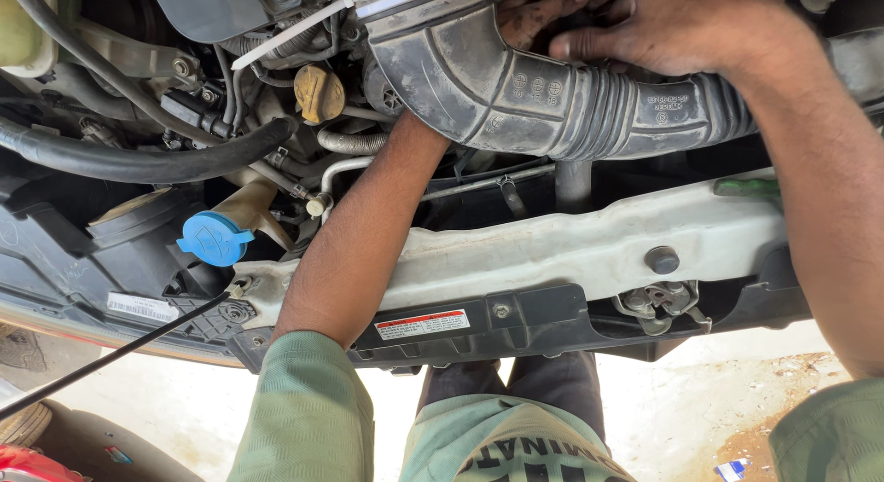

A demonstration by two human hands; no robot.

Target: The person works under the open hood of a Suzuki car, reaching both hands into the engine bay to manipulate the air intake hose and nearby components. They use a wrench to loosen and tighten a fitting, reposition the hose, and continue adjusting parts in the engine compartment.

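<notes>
- Right hand (686,26) is up at the far edge of the engine bay, laid flat on the ribbed grey intake hose (562,100), fingers spread and pressing on its top side.
- Left forearm (354,243) plunges in over the front crossmember (589,247) and disappears under the hose's wide elbow; the left hand itself is hidden there, so I cannot tell whether it is open or gripping anything.
- Dirty fingertips (529,17) show just above the elbow, beside the right hand; whose hand they belong to is unclear.
- The hose runs across the far side of the bay, from the elbow near the middle toward the right edge.
- A yellow cap (319,92) sits just left of the elbow.
- A blue reservoir cap (214,238) lies nearer the front-left corner, close to the left forearm.
- A black prop rod (110,358) slants off the front-left edge.
- A hood latch (658,302) hangs at the front edge, right of centre.
- A white cable tie (290,31) crosses above the yellow cap.
</notes>
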